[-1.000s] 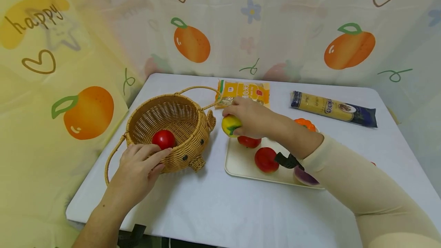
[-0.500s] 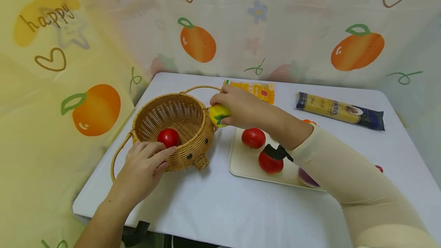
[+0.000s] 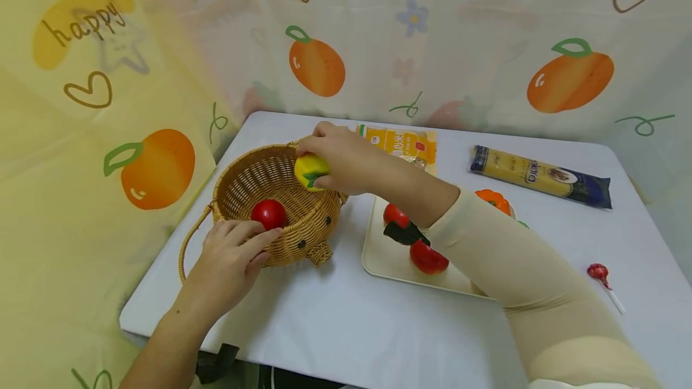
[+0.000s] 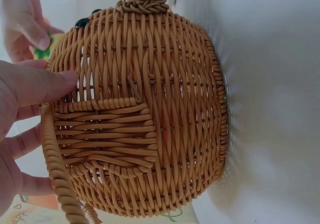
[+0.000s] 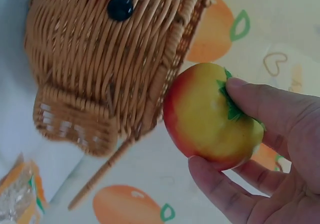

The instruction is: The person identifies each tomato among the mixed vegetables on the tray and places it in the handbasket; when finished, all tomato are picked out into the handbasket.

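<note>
With our left hand (image 3: 229,257) we grip the wicker basket (image 3: 312,232) by its rim, a round red fruit (image 3: 268,214) lying inside. Our right hand (image 3: 340,158) pinches a yellow-and-red fruit (image 5: 207,115) above it.

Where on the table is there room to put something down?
There's bare tabletop on the near side of the tray, and at the right between the long packet and the lollipop. At the basket, left hand and right hand crowd in.

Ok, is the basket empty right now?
Not empty: in the head view, a round red fruit lies inside the basket.
</note>
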The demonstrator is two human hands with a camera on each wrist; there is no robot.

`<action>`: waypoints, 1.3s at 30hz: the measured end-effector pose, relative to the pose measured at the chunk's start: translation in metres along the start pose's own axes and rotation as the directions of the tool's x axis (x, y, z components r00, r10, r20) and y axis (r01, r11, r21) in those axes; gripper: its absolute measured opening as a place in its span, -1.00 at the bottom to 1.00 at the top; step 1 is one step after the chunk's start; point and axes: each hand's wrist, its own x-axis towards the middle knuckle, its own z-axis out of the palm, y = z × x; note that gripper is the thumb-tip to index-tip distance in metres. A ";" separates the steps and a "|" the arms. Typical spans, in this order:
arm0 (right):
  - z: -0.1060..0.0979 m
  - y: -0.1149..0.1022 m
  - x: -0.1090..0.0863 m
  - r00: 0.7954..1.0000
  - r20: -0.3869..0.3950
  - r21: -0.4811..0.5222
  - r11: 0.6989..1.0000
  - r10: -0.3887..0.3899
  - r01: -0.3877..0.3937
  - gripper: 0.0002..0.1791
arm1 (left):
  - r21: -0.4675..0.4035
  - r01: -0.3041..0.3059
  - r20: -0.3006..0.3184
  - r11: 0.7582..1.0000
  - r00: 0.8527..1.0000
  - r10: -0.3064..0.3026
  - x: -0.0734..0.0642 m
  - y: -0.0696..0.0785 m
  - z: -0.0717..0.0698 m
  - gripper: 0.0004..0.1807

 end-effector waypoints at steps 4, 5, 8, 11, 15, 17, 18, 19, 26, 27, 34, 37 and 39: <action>0.009 -0.006 0.010 1.000 0.003 0.002 1.000 -0.030 0.030 -0.43 | 0.002 0.000 0.003 1.000 1.000 0.000 0.000 -0.001 0.000 -0.42; 0.011 -0.007 0.012 0.999 0.009 -0.001 0.999 -0.036 0.036 -0.43 | 0.004 0.001 0.006 1.000 1.000 -0.001 0.000 -0.001 0.000 -0.43; 0.018 -0.010 0.018 0.998 0.038 -0.019 0.999 -0.047 0.048 -0.42 | 0.009 0.010 0.015 1.000 1.000 -0.010 0.000 0.000 -0.001 -0.43; 0.025 -0.012 0.021 0.997 0.067 -0.030 0.999 -0.042 0.045 -0.40 | 0.012 0.016 0.019 1.000 1.000 -0.016 0.001 0.000 -0.001 -0.42; 0.033 -0.015 0.024 0.996 0.084 -0.041 0.998 -0.039 0.043 -0.37 | 0.008 0.016 0.017 1.000 1.000 -0.017 0.001 0.001 -0.001 -0.42; 0.036 -0.017 0.025 0.995 0.089 -0.050 0.997 -0.047 0.052 -0.37 | 0.005 0.019 0.017 1.000 1.000 -0.019 0.001 0.001 -0.001 -0.42; 0.037 -0.018 0.025 0.994 0.093 -0.050 0.997 -0.051 0.056 -0.37 | 0.005 0.019 0.017 1.000 1.000 -0.019 0.001 0.001 -0.001 -0.41; 0.038 -0.018 0.025 0.994 0.097 -0.050 0.997 -0.054 0.059 -0.37 | 0.004 0.020 0.016 1.000 1.000 -0.020 0.001 0.001 -0.001 -0.41; 0.045 -0.020 0.027 0.989 0.111 -0.108 0.989 -0.094 0.106 -0.42 | 0.004 0.019 0.013 1.000 1.000 -0.020 0.001 0.001 0.000 -0.41; 0.045 -0.020 0.026 0.989 0.109 -0.111 0.988 -0.098 0.110 -0.42 | 0.004 0.017 0.012 1.000 1.000 -0.017 0.001 0.001 0.000 -0.41; 0.043 -0.015 0.020 0.992 0.087 -0.123 0.987 -0.092 0.103 -0.40 | 0.011 0.021 0.019 1.000 1.000 -0.021 0.000 0.002 0.000 -0.42; 0.040 -0.009 0.016 0.994 0.069 -0.118 0.989 -0.079 0.087 -0.38 | 0.015 0.016 0.007 1.000 1.000 -0.016 0.000 0.002 0.000 -0.43; 0.037 -0.005 0.013 0.996 0.065 -0.109 0.991 -0.065 0.072 -0.36 | 0.016 0.010 -0.004 1.000 1.000 -0.010 0.000 0.002 0.000 -0.44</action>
